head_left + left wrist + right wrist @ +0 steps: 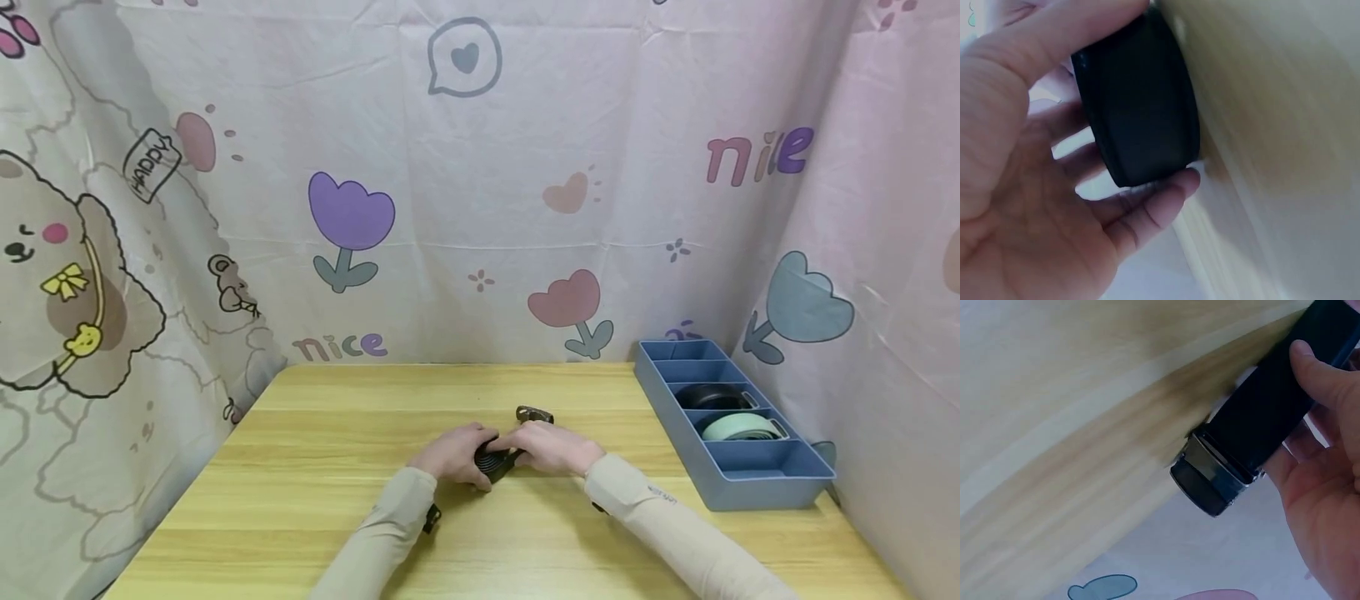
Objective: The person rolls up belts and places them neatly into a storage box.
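Note:
A black belt, mostly wound into a coil, stands on its edge at the middle of the wooden table. My left hand grips the coil from the left, with thumb and fingers around its outer side; the left wrist view shows the smooth black coil between them. My right hand pinches the belt's unrolled end close by on the right, its index finger reaching to the coil. Beyond that hand sticks out the metal buckle, seen larger as a shiny buckle in the right wrist view.
A blue-grey divided box stands at the table's right side. One compartment holds a rolled black belt, the one in front of it a rolled mint-green belt. A printed curtain hangs behind the wooden table.

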The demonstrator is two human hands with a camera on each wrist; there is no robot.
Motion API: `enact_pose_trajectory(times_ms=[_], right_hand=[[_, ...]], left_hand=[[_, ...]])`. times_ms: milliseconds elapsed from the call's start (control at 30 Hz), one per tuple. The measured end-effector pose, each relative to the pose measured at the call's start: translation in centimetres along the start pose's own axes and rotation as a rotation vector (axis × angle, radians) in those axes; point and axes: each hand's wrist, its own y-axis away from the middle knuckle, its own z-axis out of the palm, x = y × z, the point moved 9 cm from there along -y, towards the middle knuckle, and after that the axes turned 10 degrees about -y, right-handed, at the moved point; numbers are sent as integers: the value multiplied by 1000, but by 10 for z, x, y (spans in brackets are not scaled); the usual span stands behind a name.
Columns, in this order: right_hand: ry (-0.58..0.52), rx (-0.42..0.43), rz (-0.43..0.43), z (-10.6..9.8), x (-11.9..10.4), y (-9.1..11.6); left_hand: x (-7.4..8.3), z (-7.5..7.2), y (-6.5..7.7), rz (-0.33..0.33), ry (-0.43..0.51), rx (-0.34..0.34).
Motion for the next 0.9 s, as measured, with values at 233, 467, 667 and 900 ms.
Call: enact_pose_trajectory(times_ms=[233,467,667,900], right_hand=[[29,32,-24,-4,0,-1],[39,90,-36,-5,-2,-5],[18,86,-34,-2,-1,-6],[3,17,7,3,8,1]], left_hand=[[2,-4,2,28,20,-12],[-2,-5,3,-94,-11,18],[-3,-8,5,-236,-110,68],[-3,-1,-2,-121,-71,30]])
